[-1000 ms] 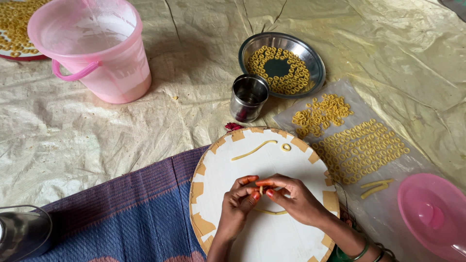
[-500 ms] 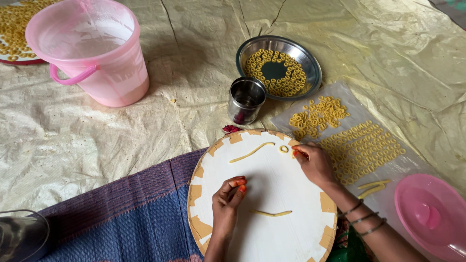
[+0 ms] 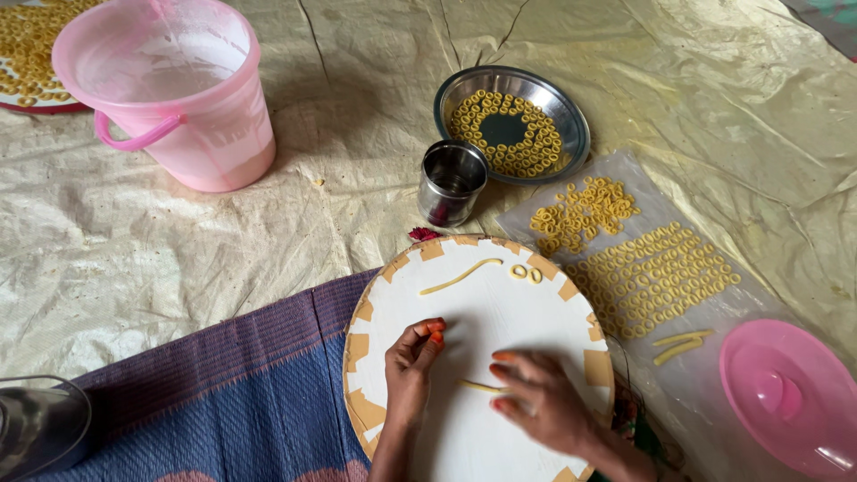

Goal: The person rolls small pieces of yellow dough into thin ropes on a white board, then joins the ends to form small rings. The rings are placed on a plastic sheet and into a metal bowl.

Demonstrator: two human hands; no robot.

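Note:
A round white board (image 3: 500, 312) with tan patches on its rim lies in front of me. My left hand (image 3: 412, 361) rests on it with fingers curled and nothing in them. My right hand (image 3: 536, 397), blurred, hovers over a short yellow dough strip (image 3: 478, 386), fingertips touching or just above it. A longer dough strip (image 3: 460, 277) and two small dough rings (image 3: 525, 273) lie near the board's far edge.
A clear plastic sheet (image 3: 768, 295) at right holds rows of dough rings (image 3: 652, 272). Behind it are a steel plate (image 3: 571, 112) of rings and a steel cup (image 3: 453, 181). A pink bucket (image 3: 178, 98) stands far left, a pink lid (image 3: 790, 397) near right.
My hands parted; the right reached to the board's far edge, where a second ring now lies, then came back to the short strip. My left hand stayed near the board's middle.

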